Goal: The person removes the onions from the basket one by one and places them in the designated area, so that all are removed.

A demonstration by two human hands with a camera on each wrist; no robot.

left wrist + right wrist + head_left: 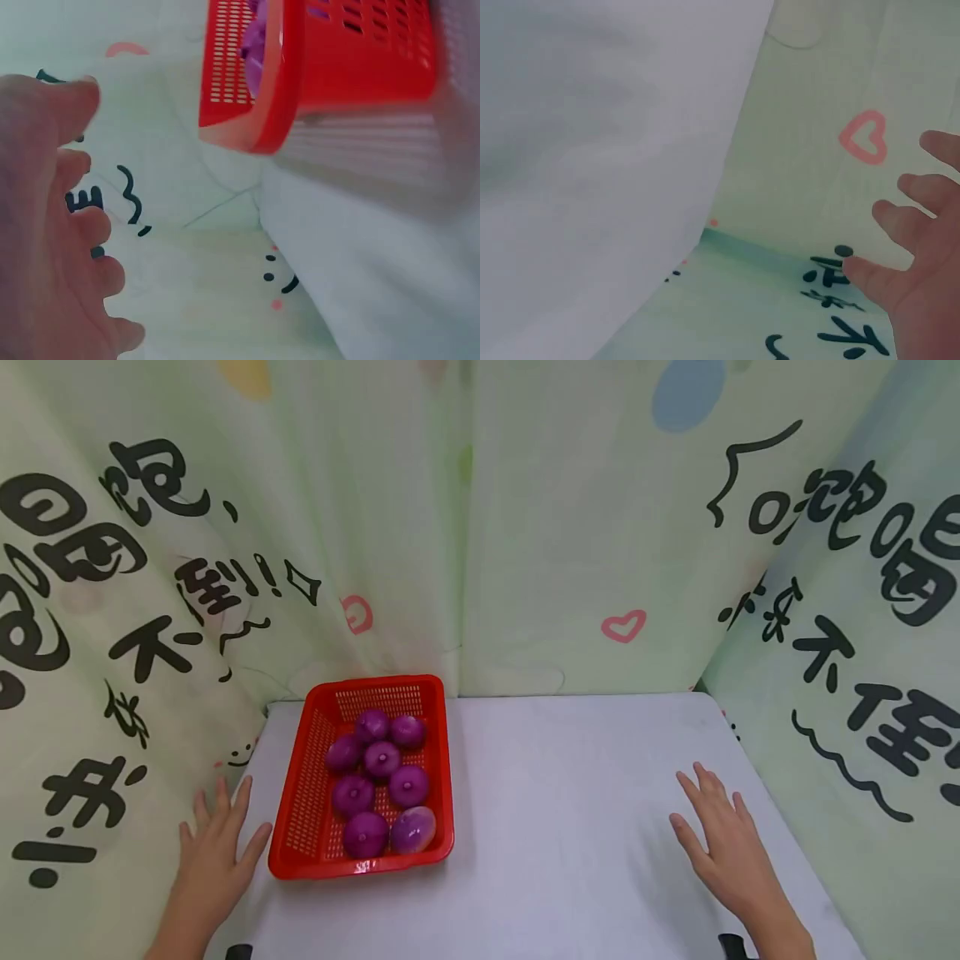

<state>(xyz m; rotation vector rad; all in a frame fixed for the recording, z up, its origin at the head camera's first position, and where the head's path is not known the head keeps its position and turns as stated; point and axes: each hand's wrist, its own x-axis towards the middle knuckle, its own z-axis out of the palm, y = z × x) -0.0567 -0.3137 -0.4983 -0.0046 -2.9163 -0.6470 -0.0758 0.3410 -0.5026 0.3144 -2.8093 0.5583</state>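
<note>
Handling seemed not yet begun: eight purple onions point(382, 759) lay in the red basket point(330, 869) on the bench point(555, 810). The left grip point(215, 853), spread and empty, was beside it; the right grip point(726, 853), likewise, near the bench's right side.

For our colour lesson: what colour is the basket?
The basket is red, clearest in the head view.

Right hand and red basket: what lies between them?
Only bare white tabletop lies between the right hand and the red basket, as the head view shows.
</note>
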